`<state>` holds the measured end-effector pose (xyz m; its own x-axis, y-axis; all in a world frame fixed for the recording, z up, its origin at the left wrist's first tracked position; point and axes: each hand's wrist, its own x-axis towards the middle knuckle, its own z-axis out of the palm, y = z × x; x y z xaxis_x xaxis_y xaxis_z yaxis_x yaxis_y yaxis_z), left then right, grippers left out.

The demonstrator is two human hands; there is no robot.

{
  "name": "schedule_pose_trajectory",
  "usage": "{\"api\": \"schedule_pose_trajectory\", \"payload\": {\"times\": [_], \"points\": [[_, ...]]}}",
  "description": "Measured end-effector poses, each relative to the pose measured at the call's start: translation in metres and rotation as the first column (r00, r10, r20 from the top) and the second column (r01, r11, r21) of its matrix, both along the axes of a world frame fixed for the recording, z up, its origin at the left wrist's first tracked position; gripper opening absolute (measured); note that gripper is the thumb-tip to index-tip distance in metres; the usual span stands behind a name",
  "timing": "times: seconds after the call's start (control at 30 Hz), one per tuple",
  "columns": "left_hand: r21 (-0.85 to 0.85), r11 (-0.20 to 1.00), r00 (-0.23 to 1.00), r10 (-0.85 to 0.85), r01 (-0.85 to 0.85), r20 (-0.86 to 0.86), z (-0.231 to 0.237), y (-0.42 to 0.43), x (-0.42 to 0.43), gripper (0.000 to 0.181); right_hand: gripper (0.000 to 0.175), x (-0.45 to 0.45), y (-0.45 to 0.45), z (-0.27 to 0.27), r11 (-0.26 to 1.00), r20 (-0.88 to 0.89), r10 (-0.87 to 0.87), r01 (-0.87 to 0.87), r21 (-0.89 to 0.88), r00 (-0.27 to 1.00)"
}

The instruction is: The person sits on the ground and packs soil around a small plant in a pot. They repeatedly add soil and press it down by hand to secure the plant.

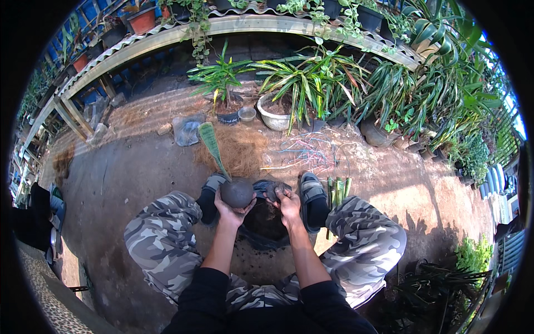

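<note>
My left hand point(232, 211) is closed around the underside of a round dark ball of soil point(236, 193), from whose top a long variegated green leaf point(211, 144) sticks up, tilted to the left. Just to its right, my right hand point(287, 204) grips a dark clump of soil point(274, 192) in its fingers. Below and between both hands lies a black plastic bag point(267, 227) with dark soil in it, between my sandalled feet. Beyond the ball, a heap of brown fibre point(240, 152) rests on the ground behind the leaf.
Coloured strings point(311, 154) lie tangled at the right, with cut green stems point(338, 190) beside my right foot. A clear plastic bag point(187, 130), a small plastic cup point(247, 114) and a white pot point(273, 119) with a plant stand farther off. A person's leg point(57, 206) shows at far left.
</note>
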<state>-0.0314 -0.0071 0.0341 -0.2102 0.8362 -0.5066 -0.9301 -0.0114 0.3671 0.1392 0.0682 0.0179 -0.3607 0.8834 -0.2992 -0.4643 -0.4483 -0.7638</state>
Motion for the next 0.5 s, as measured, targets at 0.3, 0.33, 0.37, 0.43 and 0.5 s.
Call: {"api": "schedule_pose_trajectory", "payload": {"times": [0.3, 0.33, 0.37, 0.43, 0.5], "points": [[0.090, 0.996, 0.999, 0.003, -0.007, 0.043, 0.006, -0.001, 0.004, 0.073, 0.017, 0.004, 0.002, 0.014, 0.999, 0.178, -0.031, 0.034, -0.014, 0.984], [0.100, 0.995, 0.998, 0.002, -0.008, 0.063, 0.006, -0.002, 0.004, 0.072, 0.017, 0.004, 0.002, 0.018, 0.999, 0.144, -0.042, 0.045, -0.016, 0.989], [0.115, 0.993, 0.997, -0.008, -0.001, 0.083, 0.005, -0.002, 0.005, 0.072, 0.018, 0.004, 0.001, 0.021, 0.999, 0.085, -0.034, 0.035, -0.017, 0.996], [0.119, 0.993, 0.995, -0.026, 0.015, 0.092, 0.004, -0.002, 0.004, 0.071, 0.020, 0.004, 0.001, 0.025, 1.000, -0.065, 0.004, -0.002, 0.024, 0.998], [0.100, 0.994, 0.996, -0.044, 0.036, 0.075, 0.002, -0.001, 0.005, 0.070, 0.025, 0.003, 0.002, 0.025, 1.000, -0.043, 0.008, -0.007, 0.029, 0.999]]}}
